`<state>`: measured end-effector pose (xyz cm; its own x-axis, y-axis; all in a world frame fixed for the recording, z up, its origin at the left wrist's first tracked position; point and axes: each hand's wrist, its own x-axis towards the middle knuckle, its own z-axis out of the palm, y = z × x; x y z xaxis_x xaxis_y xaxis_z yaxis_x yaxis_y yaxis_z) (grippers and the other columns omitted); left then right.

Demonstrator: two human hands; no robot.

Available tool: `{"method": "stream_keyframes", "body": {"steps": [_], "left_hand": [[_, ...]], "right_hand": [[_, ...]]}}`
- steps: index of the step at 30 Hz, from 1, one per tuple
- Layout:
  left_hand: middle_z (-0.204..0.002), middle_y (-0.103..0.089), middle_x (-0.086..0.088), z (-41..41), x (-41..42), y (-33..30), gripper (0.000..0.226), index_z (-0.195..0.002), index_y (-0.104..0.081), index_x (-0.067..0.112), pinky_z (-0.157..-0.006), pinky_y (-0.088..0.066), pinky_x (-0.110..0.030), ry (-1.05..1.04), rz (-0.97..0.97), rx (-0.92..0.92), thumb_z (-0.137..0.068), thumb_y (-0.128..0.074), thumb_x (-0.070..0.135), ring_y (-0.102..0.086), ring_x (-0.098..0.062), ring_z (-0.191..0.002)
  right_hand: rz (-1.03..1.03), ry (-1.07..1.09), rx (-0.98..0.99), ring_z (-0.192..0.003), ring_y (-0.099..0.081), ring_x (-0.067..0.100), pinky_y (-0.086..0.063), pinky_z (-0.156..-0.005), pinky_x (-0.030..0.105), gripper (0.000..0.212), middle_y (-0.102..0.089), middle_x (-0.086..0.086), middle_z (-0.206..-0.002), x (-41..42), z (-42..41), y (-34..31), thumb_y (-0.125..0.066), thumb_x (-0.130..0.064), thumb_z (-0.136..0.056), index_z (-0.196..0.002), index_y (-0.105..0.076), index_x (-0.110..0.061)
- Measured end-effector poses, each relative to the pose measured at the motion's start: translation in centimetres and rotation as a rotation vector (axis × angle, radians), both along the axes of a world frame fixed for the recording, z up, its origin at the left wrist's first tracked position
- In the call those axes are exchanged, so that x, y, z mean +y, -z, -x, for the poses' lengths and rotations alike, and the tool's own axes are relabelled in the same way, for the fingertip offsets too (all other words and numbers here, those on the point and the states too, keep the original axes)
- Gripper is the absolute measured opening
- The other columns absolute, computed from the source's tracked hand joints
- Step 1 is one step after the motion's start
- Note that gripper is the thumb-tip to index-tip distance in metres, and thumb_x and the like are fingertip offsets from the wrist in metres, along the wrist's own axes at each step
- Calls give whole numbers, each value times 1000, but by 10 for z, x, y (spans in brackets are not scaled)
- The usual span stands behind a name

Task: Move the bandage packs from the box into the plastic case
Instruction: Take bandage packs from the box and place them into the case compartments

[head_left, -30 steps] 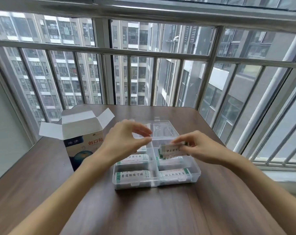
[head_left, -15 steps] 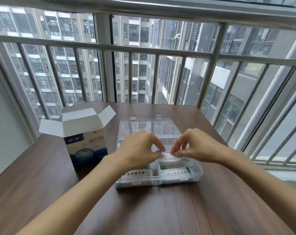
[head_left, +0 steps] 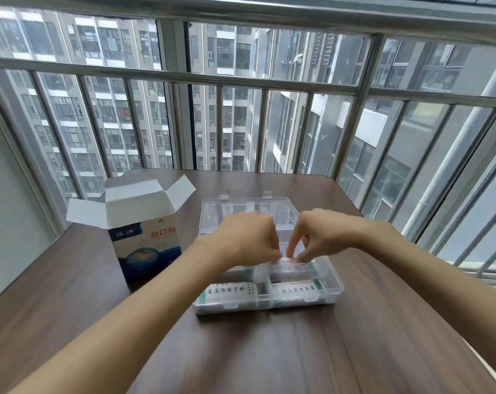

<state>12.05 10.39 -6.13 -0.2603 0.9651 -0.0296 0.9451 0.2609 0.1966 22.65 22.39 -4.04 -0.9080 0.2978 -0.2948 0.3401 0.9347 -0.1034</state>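
My left hand and right hand both pinch one pack, fingertips curled on its top edge. It lies directly under my grip, long axis left-right across the case, over the middle right compartment. Both hands are equally near.

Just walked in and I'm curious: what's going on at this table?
A person is filling a clear plastic case with bandage packs. Both the left hand and the right hand pinch one pack over a middle compartment on the case's right side. Two front packs already lie in their compartments. The opened cardboard box stands left of the case.
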Motion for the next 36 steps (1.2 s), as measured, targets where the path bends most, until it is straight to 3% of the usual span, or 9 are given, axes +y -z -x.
{"method": "stream_keyframes", "body": {"steps": [3,7,13,16,19,23,29,33,36], "left_hand": [[-98,-74,11,2,-8,4,42,-100,-75,29,-79,-54,-36,44,33,-37,-86,-52,61,-64,-10,-74],[-98,-73,16,4,-14,9,41,-98,-75,31,-77,-53,-32,73,-34,-16,-83,-55,63,-65,-7,-86],[-93,-73,18,5,-13,7,35,-93,-76,29,-75,-54,-32,60,-48,-66,-80,-63,58,-64,-3,-85],[-92,-73,15,4,-11,6,35,-93,-76,29,-76,-53,-34,50,-22,-31,-80,-63,58,-65,-8,-87],[-94,-73,10,3,-10,6,37,-96,-74,27,-78,-51,-35,57,-5,8,-81,-62,59,-64,-12,-90],[-102,-72,9,3,-10,3,39,-108,-68,31,-84,-49,-34,63,11,-27,-82,-62,59,-63,-12,-98],[-101,-72,8,3,-8,4,41,-104,-71,28,-83,-51,-34,47,-6,0,-80,-63,60,-64,-14,-96],[-95,-73,7,5,-7,4,39,-97,-75,25,-77,-52,-34,51,-7,28,-80,-64,58,-65,-15,-91],[-94,-74,8,6,-7,3,37,-96,-76,27,-79,-53,-34,55,-5,-7,-80,-65,58,-65,-13,-89]], "right_hand": [[113,35,16,-49,-48,-1,-34,-52,15,16,-53,-13,-54,5,2,1,-75,-27,-77,-93,-75,-31],[137,127,-23,-53,-46,5,-35,-51,13,19,-54,-13,-52,5,3,0,-76,-27,-76,-95,-76,-27],[-158,345,-103,-47,-50,11,-44,-57,24,20,-55,-3,-53,-5,-1,-7,-67,-17,-81,-64,-56,-13],[-213,353,-204,-42,-50,10,-45,-55,23,21,-55,0,-55,-16,7,-5,-58,-8,-83,-63,-52,-10],[-57,401,-307,-41,-42,10,-35,-45,19,26,-53,-1,-57,-19,8,-7,-53,-14,-90,-65,-52,-8],[139,496,-227,-41,-31,12,-25,-38,17,22,-49,0,-55,-10,-3,-8,-58,-20,-89,-70,-56,-9],[-121,438,-148,-41,-47,6,-40,-50,22,28,-52,-7,-39,-18,3,-4,-60,-25,-87,-61,-53,-14],[7,445,-219,-46,-42,11,-35,-47,20,28,-54,-3,-54,-20,6,-4,-55,-27,-91,-69,-52,-11],[-46,437,-121,-47,-47,9,-39,-49,23,34,-54,-7,-45,-15,-4,-5,-65,-41,-84,-64,-56,-15]]}}
